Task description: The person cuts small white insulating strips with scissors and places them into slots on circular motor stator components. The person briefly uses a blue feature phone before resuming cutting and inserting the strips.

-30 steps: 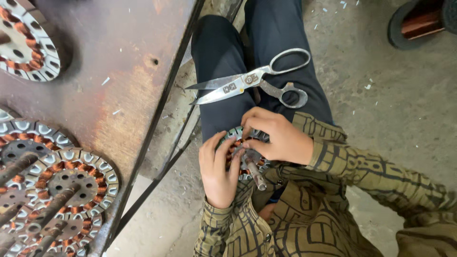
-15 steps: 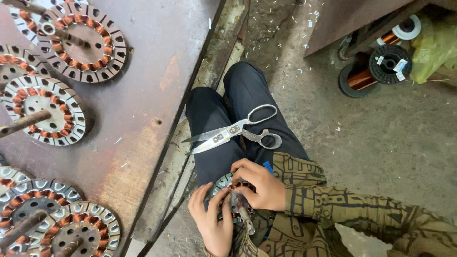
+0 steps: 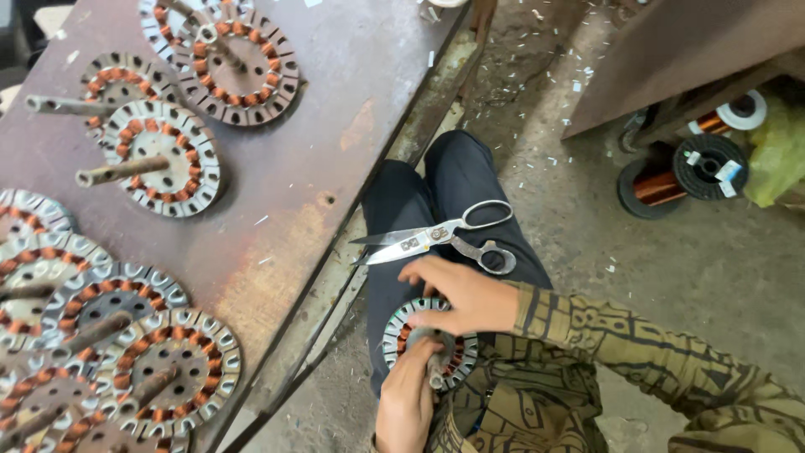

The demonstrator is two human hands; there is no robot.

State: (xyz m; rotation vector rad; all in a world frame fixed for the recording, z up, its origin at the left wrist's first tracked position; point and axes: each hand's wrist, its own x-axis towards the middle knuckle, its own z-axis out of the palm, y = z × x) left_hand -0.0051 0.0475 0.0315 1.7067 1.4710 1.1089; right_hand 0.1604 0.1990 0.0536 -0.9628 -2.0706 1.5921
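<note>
1. Concrete floor (image 3: 671, 277), grey and littered with small pale scraps, lies to the right of a rusty brown metal worktop (image 3: 335, 126) seen from above
2. Wound stator discs (image 3: 163, 155) with copper coils and pale toothed rims lie over the worktop's left part, several with a metal shaft through the centre; more crowd its lower left corner
3. Person seated beside the worktop, in dark trousers and a patterned olive sleeve (image 3: 637, 344)
4. Stator disc on the lap (image 3: 402, 331), of the same kind, rests on the thighs, partly covered by both hands
5. Right hand (image 3: 465, 298): lies over the top of that disc, fingers curled down onto its rim and coils, gripping it
6. Left hand (image 3: 407, 398): comes up from below, fingers closed against the disc's lower edge near its centre
7. Large metal scissors (image 3: 436, 239), blades slightly parted and pointing left, rest on the thigh just above the right hand, apart from it
8. Two spools of copper wire (image 3: 683, 172) with black flanges lie on the floor at upper right, beside a yellow-green bag (image 3: 780, 155)
</note>
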